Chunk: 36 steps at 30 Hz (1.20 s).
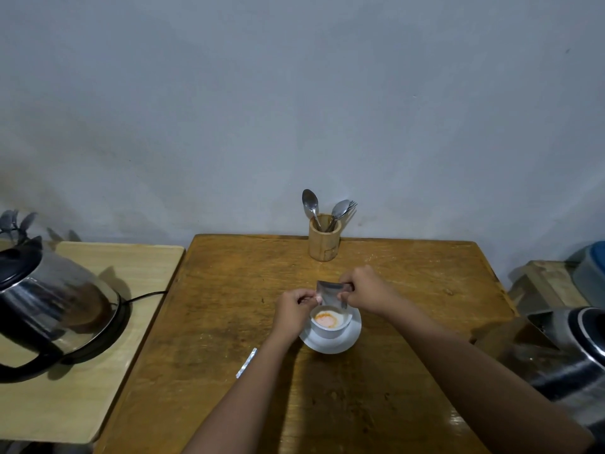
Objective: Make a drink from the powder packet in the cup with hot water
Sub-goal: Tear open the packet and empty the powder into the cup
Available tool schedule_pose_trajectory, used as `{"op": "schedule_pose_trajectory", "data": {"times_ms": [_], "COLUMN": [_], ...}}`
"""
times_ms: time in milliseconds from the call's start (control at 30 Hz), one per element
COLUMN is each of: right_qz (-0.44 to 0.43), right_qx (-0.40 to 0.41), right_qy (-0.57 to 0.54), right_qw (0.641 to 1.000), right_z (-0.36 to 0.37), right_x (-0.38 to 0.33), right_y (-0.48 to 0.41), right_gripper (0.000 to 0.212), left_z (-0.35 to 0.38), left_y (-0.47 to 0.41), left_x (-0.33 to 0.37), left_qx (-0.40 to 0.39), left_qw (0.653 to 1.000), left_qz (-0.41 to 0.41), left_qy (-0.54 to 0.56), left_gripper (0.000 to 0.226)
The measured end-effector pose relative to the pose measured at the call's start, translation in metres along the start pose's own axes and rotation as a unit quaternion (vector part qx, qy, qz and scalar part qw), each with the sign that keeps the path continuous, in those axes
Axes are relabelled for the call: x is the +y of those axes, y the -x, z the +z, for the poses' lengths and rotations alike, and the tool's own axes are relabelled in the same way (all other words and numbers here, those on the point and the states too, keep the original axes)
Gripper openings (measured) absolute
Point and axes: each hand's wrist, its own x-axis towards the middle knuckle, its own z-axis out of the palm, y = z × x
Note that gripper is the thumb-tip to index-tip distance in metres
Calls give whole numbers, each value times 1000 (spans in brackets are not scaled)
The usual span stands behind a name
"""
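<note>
At nine o'clock, on a pale side table (98, 322), an electric kettle (55, 309) is parked on its base with the cord trailing toward the wooden table (212, 322), presumably kept within reach for the hot water. Just inside the wooden table's left half, at about seven o'clock from the cup, a torn-off foil strip (246, 362) is left lying, which suggests the packet is already opened. At the centre, the white cup (329, 322) is set on a saucer (340, 344), and orange powder (325, 320) is seen heaped in it. The silver packet (330, 294) is held tipped directly above the cup, seemingly so that the last grains can be shaken down. Its lower left edge is pinched by the left hand (293, 309), thumb and fingers closed on the foil; its upper right corner is clamped by the right hand (366, 290) in the same way. At twelve o'clock, spoons are stood in a wooden holder (324, 239), handy for stirring. At three o'clock a second metal vessel (569, 352) is partly seen.
</note>
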Motion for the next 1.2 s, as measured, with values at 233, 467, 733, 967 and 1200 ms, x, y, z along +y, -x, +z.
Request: {"op": "schedule_pose_trajectory", "data": {"times_ms": [233, 467, 733, 967, 1200], "right_qz": [26, 11, 87, 57, -24], "right_qx": [49, 83, 25, 27, 45], "right_qy": [-166, -294, -295, -240, -184], "right_qw": [985, 952, 951, 969, 982], "right_z": [16, 55, 130, 172, 190], "right_x": [-9, -49, -76, -67, -62], "right_y": [4, 0, -5, 1, 6], "right_gripper": [16, 9, 28, 29, 15], "left_z": [-21, -73, -103, -96, -85], "left_y": [9, 25, 60, 78, 83], "left_x": [2, -19, -73, -105, -107], "left_qx": [19, 94, 151, 152, 172], "left_qw": [1000, 995, 986, 981, 971], "left_qz": [12, 9, -66, -117, -108], "left_qy": [20, 31, 37, -35, -130], "left_gripper": [8, 6, 27, 25, 15]}}
